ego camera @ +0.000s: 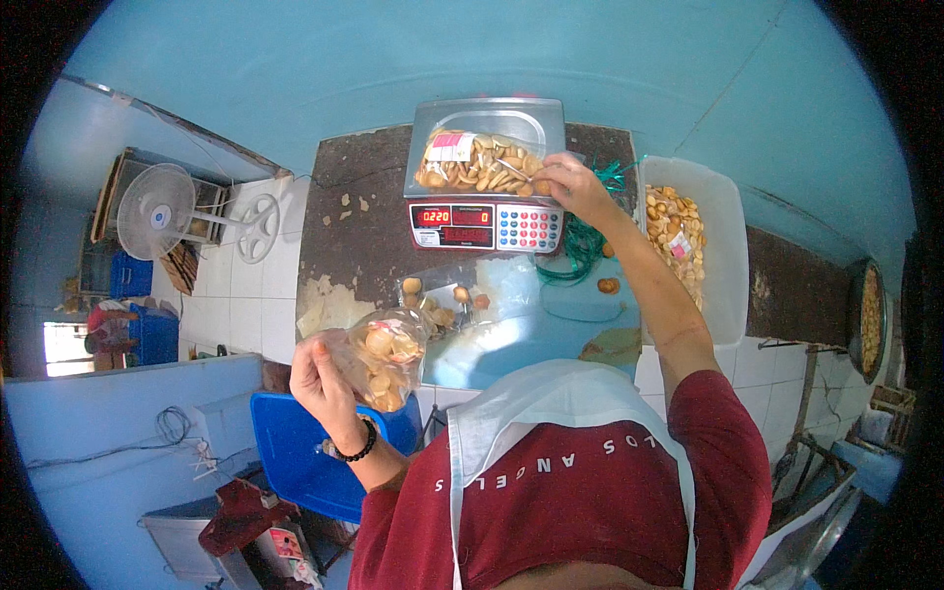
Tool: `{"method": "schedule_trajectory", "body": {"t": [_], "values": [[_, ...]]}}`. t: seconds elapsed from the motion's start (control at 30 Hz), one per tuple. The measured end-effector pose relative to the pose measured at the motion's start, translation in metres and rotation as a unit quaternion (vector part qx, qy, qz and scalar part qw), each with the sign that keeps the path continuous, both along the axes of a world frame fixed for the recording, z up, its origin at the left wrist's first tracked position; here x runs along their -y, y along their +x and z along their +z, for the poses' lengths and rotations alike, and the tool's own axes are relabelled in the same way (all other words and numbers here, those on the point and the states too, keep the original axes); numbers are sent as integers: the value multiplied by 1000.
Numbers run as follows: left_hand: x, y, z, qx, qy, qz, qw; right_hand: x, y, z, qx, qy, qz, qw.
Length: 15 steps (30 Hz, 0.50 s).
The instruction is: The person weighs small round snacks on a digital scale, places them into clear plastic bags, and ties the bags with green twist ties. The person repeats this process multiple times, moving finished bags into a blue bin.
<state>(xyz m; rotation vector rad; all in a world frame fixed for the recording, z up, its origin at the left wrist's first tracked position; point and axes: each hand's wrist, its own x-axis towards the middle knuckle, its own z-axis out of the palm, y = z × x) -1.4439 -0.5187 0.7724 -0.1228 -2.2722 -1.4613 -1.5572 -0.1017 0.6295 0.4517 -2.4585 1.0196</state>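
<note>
My left hand (324, 380) grips a clear plastic bag (383, 361) partly filled with round golden biscuits, raised over the table's near left edge. A fuller clear bag of biscuits (479, 166), bearing a pink and white label, lies on its side on the steel pan of a digital scale (487, 225). The scale's red display is lit. At the right end of that bag is my right hand (568, 184), its fingertips bent against the biscuits there. Whether they pinch a biscuit or the film cannot be made out.
Loose biscuits lie on clear plastic (442, 302) before the scale. Green ribbon (582, 251) trails beside it. At right stands a translucent bin (726, 258) of biscuits. A blue bin (295, 457) is below left. Farther left are a fan (156, 214) and a person (107, 332).
</note>
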Motion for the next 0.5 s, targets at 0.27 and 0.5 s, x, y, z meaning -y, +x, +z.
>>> {"method": "schedule_trajectory", "body": {"t": [0.27,0.5], "values": [[0,0,0,-9,-12,-4,1000,-8,10,-6,19,-65,-25,997],[1,1,0,2,-2,1,1000,-46,83,-36,52,-110,-187,975]]}}
